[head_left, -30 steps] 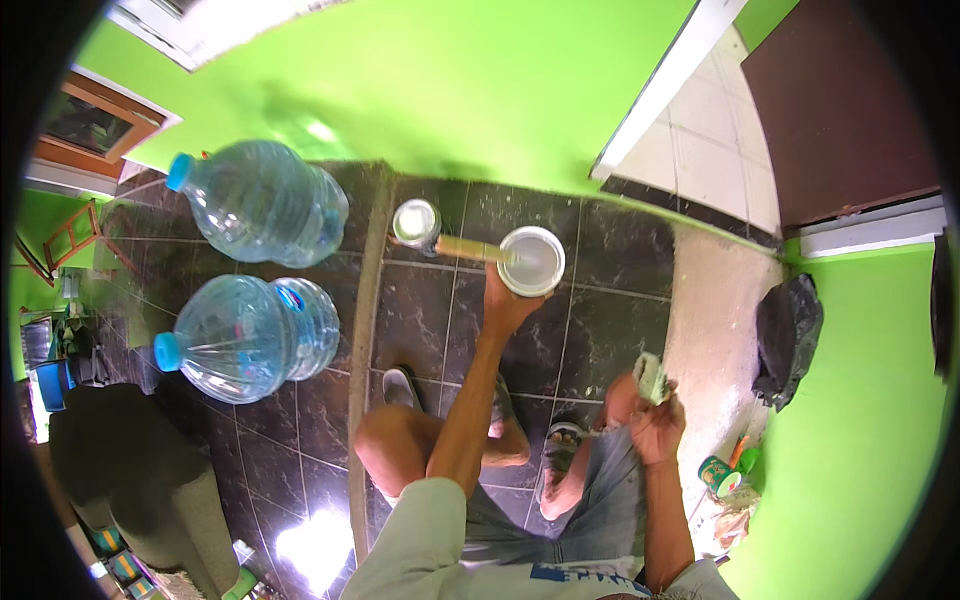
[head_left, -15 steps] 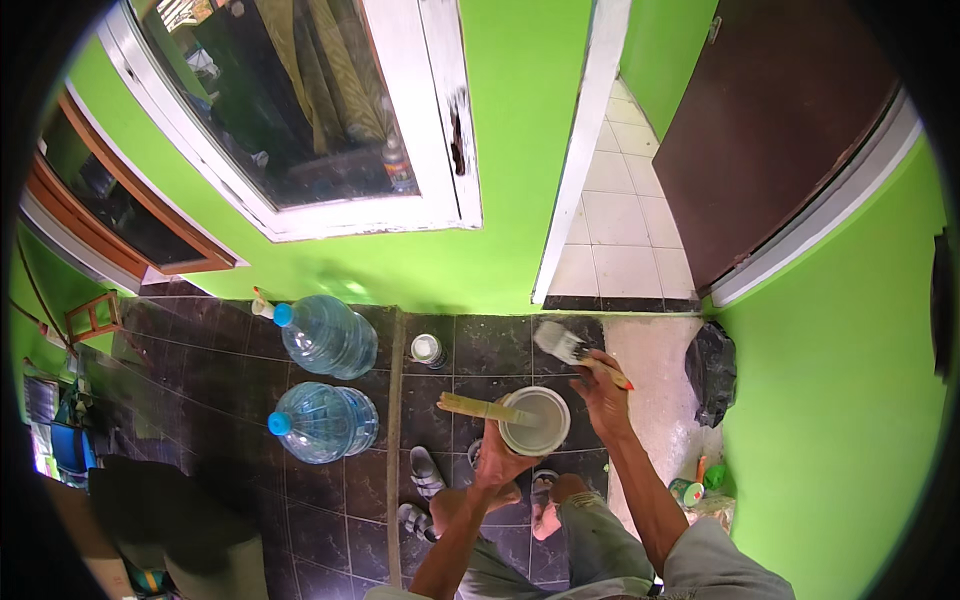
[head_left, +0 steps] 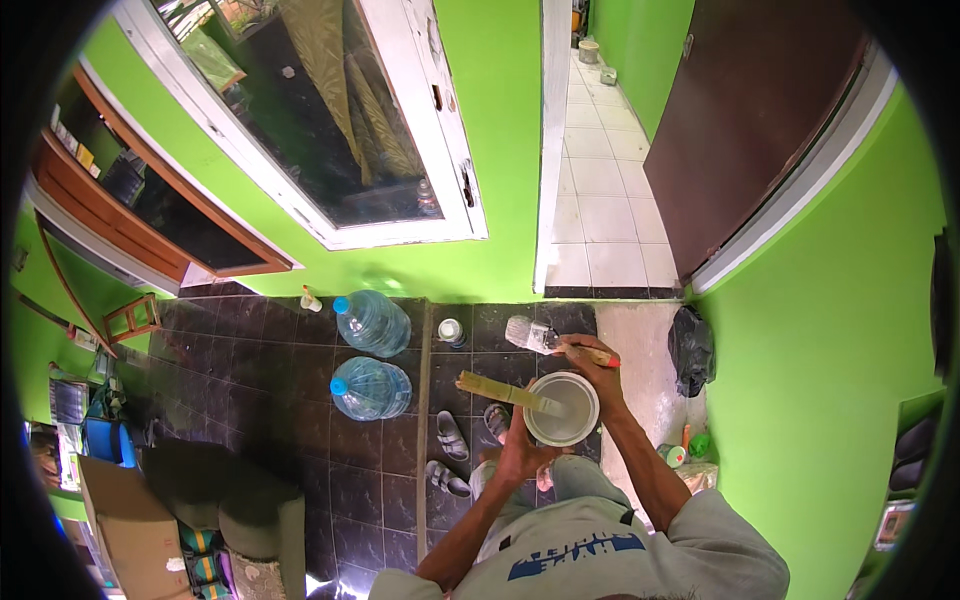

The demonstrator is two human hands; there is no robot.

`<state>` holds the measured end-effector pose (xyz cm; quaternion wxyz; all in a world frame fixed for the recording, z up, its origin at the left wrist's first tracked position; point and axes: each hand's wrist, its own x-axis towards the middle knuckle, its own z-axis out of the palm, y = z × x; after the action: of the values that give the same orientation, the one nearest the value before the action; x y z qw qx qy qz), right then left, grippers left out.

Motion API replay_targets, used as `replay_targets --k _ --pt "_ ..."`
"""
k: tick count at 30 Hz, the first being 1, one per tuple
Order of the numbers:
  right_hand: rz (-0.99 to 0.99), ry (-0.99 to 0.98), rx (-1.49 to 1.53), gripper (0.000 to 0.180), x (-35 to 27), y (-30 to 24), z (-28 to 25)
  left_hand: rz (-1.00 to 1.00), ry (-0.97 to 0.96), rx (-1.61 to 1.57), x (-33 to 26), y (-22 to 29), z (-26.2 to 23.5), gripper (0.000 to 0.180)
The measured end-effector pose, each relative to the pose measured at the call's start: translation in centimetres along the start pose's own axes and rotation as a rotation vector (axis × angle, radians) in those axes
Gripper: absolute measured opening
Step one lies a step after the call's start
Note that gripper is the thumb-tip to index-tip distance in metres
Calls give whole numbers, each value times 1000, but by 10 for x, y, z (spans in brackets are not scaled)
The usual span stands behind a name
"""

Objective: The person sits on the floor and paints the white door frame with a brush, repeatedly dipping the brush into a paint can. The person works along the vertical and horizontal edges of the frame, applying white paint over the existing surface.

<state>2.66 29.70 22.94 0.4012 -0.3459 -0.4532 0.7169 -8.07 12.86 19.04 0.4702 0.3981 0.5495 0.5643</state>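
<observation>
My left hand (head_left: 517, 452) is closed on a white paint bucket (head_left: 596, 412), steadying it from its left side. Pale paint (head_left: 568, 400) shows inside. A flat yellowish wooden stick (head_left: 492, 388) leans across the rim, its whitened end in the bucket and its other end sticking out left. Just beyond the bucket, my right hand (head_left: 592, 362) grips a wide paintbrush (head_left: 535, 336) by its handle. Its pale, coated bristles point left, and the red handle tip shows at the right. The brush is apart from the bucket.
Two large clear bottles (head_left: 373, 322) with blue caps lie on the dark tiles to the left. A small can (head_left: 451, 331) stands near the green wall. Grey sandals (head_left: 452, 436) lie left of my feet. A black plastic bag (head_left: 690, 350) sits by the right wall, near an open brown door (head_left: 745, 140).
The view has shifted, bringing more of my shirt into sight. The brush has turned flatter, its bristles pointing more directly left. Both hands keep their holds.
</observation>
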Motion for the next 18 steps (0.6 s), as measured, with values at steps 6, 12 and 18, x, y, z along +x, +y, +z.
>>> replay_targets --k 6,12,18 --pt "55 -64 20 30 -28 -67 15 92 -174 238 -28 57 -17 115" --pt "33 -122 49 33 -25 -104 23 218 39 -221 -18 82 1 134" --pt "54 -175 75 32 -16 -138 37 -17 1 -332 -13 92 5 130"
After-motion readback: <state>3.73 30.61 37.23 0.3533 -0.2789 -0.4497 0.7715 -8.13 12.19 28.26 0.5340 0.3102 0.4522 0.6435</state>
